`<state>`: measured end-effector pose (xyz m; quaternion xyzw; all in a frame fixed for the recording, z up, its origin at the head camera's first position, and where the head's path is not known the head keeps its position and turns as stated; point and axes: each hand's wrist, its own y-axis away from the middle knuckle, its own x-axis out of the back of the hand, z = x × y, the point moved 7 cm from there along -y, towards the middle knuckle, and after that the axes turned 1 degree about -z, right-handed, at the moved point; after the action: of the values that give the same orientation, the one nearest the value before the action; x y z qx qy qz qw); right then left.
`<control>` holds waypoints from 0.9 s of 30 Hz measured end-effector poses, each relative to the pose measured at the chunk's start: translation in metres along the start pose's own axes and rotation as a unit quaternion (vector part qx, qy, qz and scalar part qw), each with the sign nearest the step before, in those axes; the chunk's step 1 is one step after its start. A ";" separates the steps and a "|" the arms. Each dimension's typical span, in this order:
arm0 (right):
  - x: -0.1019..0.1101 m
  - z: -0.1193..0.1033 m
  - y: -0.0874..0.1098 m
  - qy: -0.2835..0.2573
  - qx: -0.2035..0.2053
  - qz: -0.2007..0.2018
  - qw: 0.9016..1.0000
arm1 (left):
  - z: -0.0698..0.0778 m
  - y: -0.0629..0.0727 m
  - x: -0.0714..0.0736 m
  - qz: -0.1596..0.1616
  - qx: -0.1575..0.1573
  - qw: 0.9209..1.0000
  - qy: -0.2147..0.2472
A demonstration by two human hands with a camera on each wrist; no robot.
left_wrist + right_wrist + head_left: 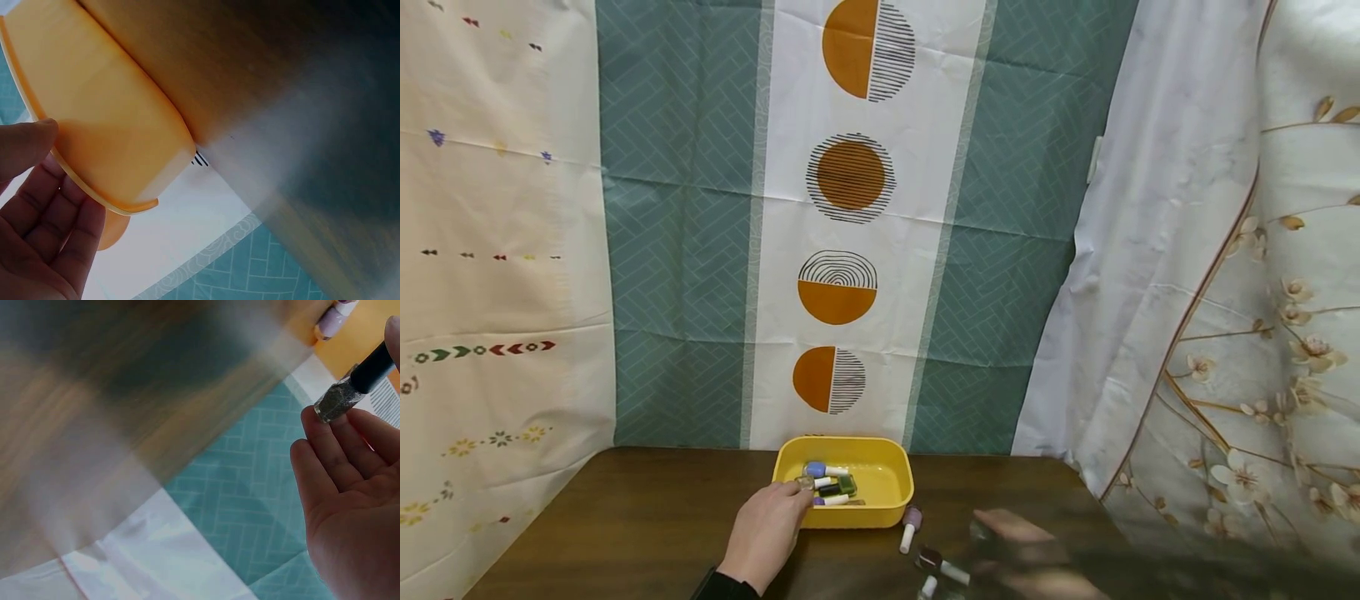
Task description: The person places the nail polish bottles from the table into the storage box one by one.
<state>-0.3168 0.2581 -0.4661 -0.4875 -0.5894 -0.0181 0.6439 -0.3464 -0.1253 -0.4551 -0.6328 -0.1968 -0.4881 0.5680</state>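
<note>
A yellow plastic tub (880,518) stands on the table, with several nail polish bottles (847,483) lying inside. My left hand (769,527) grips the tub's left rim; in the left wrist view the thumb (28,144) presses on its outer wall. Blurred in the head view, my right hand (1037,558) is to the right of the tub. The right wrist view shows it pinching a nail polish bottle (339,400) with a black cap and dark, glittery glass. Beside the tub's right corner lies a lilac nail polish bottle (912,518) with a white cap.
A dark red nail polish bottle (928,558) and another white cap (928,587) lie near the table's front, left of my right hand. The brown wooden table (647,508) ends at a patterned curtain (842,317) behind the tub. More curtains hang at both sides.
</note>
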 end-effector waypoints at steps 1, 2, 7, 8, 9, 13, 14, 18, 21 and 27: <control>-0.001 -0.004 -0.004 0.008 -0.006 -0.003 1.000 | 0.000 0.000 0.000 0.001 -0.001 1.000 0.001; -0.002 -0.007 -0.008 0.026 -0.015 -0.008 1.000 | 0.000 0.000 0.000 0.002 -0.002 1.000 0.002; -0.010 -0.020 -0.027 0.122 -0.013 0.002 0.992 | 0.000 0.001 0.001 0.015 -0.013 1.000 -0.003; -0.011 -0.022 -0.029 0.137 -0.013 0.000 0.990 | 0.000 0.001 0.002 0.018 -0.015 1.000 -0.003; -0.013 -0.024 -0.032 0.147 -0.007 0.000 0.989 | 0.001 0.001 0.002 0.020 -0.018 1.000 -0.004; -0.014 -0.030 -0.041 0.131 0.014 -0.002 0.991 | 0.001 0.001 0.001 0.024 -0.024 0.999 -0.008; -0.014 -0.031 -0.043 0.121 0.019 -0.005 0.992 | 0.001 0.001 0.001 0.025 -0.026 0.999 -0.009; -0.018 -0.032 -0.053 0.070 0.008 -0.043 0.997 | 0.001 0.002 -0.002 0.027 -0.030 0.999 -0.006; -0.024 -0.029 -0.062 0.035 -0.031 -0.093 0.995 | 0.001 0.004 -0.004 0.029 -0.032 0.999 -0.001; -0.043 -0.026 -0.088 0.016 -0.109 -0.170 0.979 | -0.001 0.002 -0.006 0.032 -0.024 0.999 0.001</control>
<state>-0.3636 0.1714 -0.4420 -0.4476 -0.6475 -0.1993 0.5837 -0.3477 -0.1252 -0.4618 -0.6515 -0.1645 -0.4752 0.5681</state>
